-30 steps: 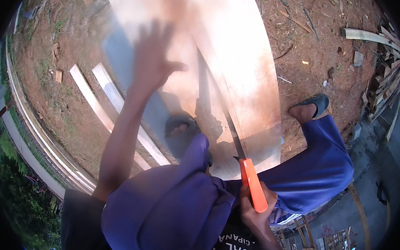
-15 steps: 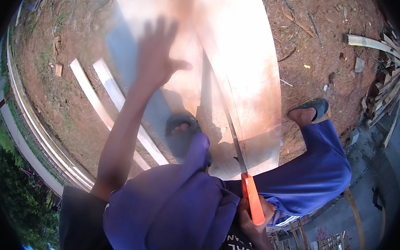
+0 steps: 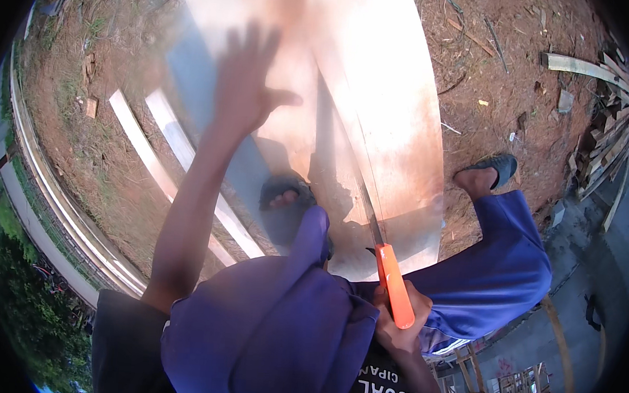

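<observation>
A person's right hand [image 3: 399, 324] grips the bright orange plastic handle of a handsaw [image 3: 394, 284], fingers clamped around it close to the body, above blue trousers [image 3: 482, 279] whose soft folds fill the lower centre. The saw's thin steel blade runs up and away from the handle, its edge set into a broad, smooth sheet of pale plywood [image 3: 377, 114] that lies across the ground and glares in sunlight. A sandalled foot [image 3: 284, 195] rests on the near part of the sheet, just left of the blade; the other foot, in a dark sandal [image 3: 495, 168], stands on the dirt to the sheet's right. Farther up, the left hand [image 3: 246, 84] presses flat on the board, fingers spread apart, holding nothing. Two long white planks [image 3: 172, 166] lie on the reddish, chip-strewn soil [image 3: 509, 71] to the left, and a heap of rough timber offcuts [image 3: 607, 128] sits at the far right.
</observation>
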A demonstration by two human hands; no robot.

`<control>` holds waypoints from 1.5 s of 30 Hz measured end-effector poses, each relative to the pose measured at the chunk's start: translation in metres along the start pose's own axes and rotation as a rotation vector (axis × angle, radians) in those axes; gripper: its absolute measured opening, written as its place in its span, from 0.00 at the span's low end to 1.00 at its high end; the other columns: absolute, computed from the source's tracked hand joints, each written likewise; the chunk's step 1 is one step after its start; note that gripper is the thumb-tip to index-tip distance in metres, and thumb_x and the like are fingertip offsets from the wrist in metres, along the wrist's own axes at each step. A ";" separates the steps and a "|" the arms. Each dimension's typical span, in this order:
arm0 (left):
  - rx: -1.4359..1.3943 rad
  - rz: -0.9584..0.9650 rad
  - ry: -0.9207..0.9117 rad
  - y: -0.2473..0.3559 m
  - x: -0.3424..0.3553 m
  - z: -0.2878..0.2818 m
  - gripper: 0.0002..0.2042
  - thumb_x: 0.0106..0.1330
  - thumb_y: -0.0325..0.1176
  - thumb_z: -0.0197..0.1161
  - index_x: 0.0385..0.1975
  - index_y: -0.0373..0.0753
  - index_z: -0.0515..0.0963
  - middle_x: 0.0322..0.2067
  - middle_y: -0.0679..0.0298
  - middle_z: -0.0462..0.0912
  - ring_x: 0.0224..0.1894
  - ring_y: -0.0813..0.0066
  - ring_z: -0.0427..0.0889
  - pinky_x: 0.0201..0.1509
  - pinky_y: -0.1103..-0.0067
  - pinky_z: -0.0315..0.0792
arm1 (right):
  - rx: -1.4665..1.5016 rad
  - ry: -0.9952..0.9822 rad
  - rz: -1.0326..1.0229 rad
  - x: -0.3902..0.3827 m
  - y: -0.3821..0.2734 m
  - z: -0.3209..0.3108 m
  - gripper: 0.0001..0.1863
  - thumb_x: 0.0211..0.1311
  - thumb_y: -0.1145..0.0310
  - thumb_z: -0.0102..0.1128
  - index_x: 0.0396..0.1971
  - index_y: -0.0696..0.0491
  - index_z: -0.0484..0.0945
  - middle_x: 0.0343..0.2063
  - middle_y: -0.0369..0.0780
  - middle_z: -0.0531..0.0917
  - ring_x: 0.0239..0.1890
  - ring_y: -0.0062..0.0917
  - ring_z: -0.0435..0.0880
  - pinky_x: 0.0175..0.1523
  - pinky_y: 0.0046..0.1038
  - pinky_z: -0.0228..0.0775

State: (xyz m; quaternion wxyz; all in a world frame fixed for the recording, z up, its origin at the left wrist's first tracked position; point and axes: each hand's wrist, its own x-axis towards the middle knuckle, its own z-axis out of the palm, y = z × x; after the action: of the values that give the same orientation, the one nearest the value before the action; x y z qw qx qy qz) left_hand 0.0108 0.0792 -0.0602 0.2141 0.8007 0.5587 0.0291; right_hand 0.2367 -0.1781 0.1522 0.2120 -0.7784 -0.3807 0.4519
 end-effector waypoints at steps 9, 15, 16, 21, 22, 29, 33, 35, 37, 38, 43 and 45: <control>0.011 0.027 0.010 0.005 0.006 0.003 0.57 0.43 0.62 0.77 0.76 0.49 0.58 0.77 0.45 0.48 0.77 0.31 0.43 0.73 0.37 0.48 | 0.205 0.019 0.024 0.151 -0.020 0.084 0.10 0.57 0.75 0.65 0.23 0.62 0.74 0.14 0.45 0.77 0.18 0.17 0.71 0.25 0.29 0.67; 0.010 0.012 0.007 0.003 0.001 0.001 0.58 0.42 0.62 0.77 0.76 0.49 0.58 0.77 0.45 0.48 0.77 0.31 0.43 0.74 0.37 0.48 | 0.123 0.048 0.039 0.049 0.008 0.028 0.04 0.54 0.80 0.66 0.26 0.62 0.78 0.16 0.42 0.77 0.18 0.18 0.75 0.27 0.25 0.70; 0.009 0.000 0.003 0.001 0.001 -0.001 0.58 0.43 0.61 0.77 0.76 0.49 0.58 0.77 0.45 0.48 0.77 0.32 0.43 0.74 0.37 0.48 | -0.016 -0.018 0.023 0.018 0.008 0.005 0.05 0.52 0.81 0.67 0.28 0.62 0.80 0.18 0.42 0.79 0.18 0.21 0.79 0.28 0.25 0.72; 0.012 0.010 0.012 0.003 0.001 0.000 0.57 0.43 0.61 0.77 0.77 0.49 0.57 0.77 0.45 0.48 0.78 0.32 0.43 0.74 0.38 0.48 | -0.016 0.040 0.008 -0.007 0.012 0.001 0.04 0.52 0.81 0.66 0.28 0.62 0.80 0.19 0.42 0.81 0.20 0.21 0.81 0.30 0.25 0.74; 0.015 0.015 0.012 0.006 0.001 0.001 0.57 0.43 0.61 0.77 0.77 0.49 0.57 0.77 0.45 0.48 0.78 0.32 0.43 0.74 0.38 0.48 | 0.081 0.043 0.078 0.028 0.005 0.020 0.04 0.52 0.81 0.66 0.29 0.62 0.81 0.20 0.43 0.82 0.20 0.21 0.81 0.29 0.26 0.73; 0.044 0.027 0.019 0.002 0.004 0.004 0.58 0.43 0.62 0.77 0.77 0.50 0.57 0.77 0.46 0.48 0.78 0.33 0.43 0.74 0.38 0.49 | 0.151 0.008 0.068 0.119 -0.008 0.064 0.07 0.56 0.77 0.65 0.23 0.62 0.75 0.13 0.41 0.75 0.17 0.19 0.74 0.25 0.26 0.67; 0.044 -0.002 -0.003 0.002 -0.001 0.000 0.58 0.43 0.62 0.76 0.77 0.50 0.57 0.78 0.47 0.48 0.78 0.34 0.43 0.74 0.38 0.48 | -0.033 0.015 -0.040 -0.004 0.012 -0.003 0.06 0.50 0.81 0.67 0.24 0.62 0.78 0.16 0.40 0.78 0.17 0.20 0.77 0.26 0.25 0.70; 0.043 0.004 -0.007 0.004 0.002 -0.001 0.58 0.43 0.62 0.76 0.77 0.50 0.57 0.78 0.47 0.48 0.78 0.34 0.43 0.74 0.38 0.48 | -0.058 -0.013 0.028 -0.037 -0.002 -0.023 0.05 0.49 0.81 0.68 0.24 0.61 0.79 0.17 0.41 0.79 0.17 0.22 0.79 0.27 0.25 0.72; 0.037 0.016 -0.003 0.003 0.001 0.001 0.58 0.43 0.62 0.76 0.77 0.50 0.57 0.77 0.47 0.48 0.78 0.33 0.43 0.74 0.38 0.48 | 0.025 -0.020 0.038 -0.018 -0.001 -0.009 0.03 0.55 0.81 0.64 0.30 0.63 0.81 0.17 0.38 0.77 0.19 0.16 0.74 0.27 0.24 0.68; 0.036 0.019 -0.002 0.003 0.002 0.003 0.58 0.43 0.62 0.77 0.77 0.50 0.57 0.77 0.47 0.48 0.78 0.33 0.43 0.74 0.38 0.48 | 0.063 -0.020 0.040 0.002 0.000 0.004 0.04 0.59 0.81 0.62 0.34 0.63 0.81 0.16 0.37 0.76 0.19 0.14 0.72 0.26 0.23 0.66; 0.034 0.043 0.038 0.000 0.005 0.008 0.58 0.42 0.62 0.77 0.77 0.50 0.57 0.77 0.47 0.48 0.78 0.33 0.43 0.74 0.38 0.48 | 0.190 0.000 0.085 0.153 -0.035 0.077 0.10 0.63 0.76 0.62 0.24 0.62 0.73 0.15 0.32 0.69 0.21 0.12 0.65 0.26 0.23 0.60; 0.039 0.026 0.016 -0.001 0.000 0.005 0.58 0.42 0.62 0.77 0.76 0.49 0.57 0.77 0.47 0.48 0.78 0.33 0.43 0.74 0.38 0.48 | 0.163 0.000 0.065 0.127 -0.019 0.072 0.08 0.63 0.77 0.62 0.25 0.62 0.74 0.15 0.33 0.70 0.21 0.11 0.66 0.26 0.22 0.60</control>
State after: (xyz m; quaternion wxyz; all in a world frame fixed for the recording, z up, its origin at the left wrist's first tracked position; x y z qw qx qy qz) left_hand 0.0118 0.0774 -0.0653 0.1933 0.8117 0.5504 0.0274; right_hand 0.2052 -0.0682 0.0603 0.2600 -0.7705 -0.3171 0.4881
